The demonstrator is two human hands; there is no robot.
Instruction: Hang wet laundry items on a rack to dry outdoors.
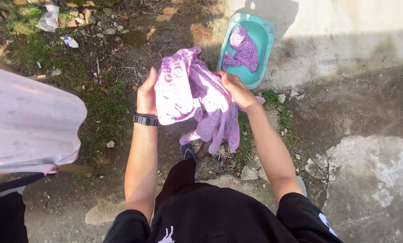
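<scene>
Pink-and-purple cloth (197,96) hangs limp and soft, likely damp and light; left hand (146,92) and right hand (235,87) close their fingers on its bunched upper edge

Background only, for your notes: teal plastic basin (263,33) sits tilted on the ground where dirt meets the concrete slab (345,27), with a purple patterned cloth (245,49) lying bunched inside it. Pale pink fabric (26,121) hangs in from the left edge, sunlit, a dark strip under it. Ground is bare dirt with patchy grass (104,96), small stones (110,144) and bits of white litter (70,42) up top left. Crumpled clear plastic (49,18) near the top edge. Cracked, whitish concrete patch (377,180) at lower right. One dark shoe (188,153) shows on the dirt below centre.
</scene>
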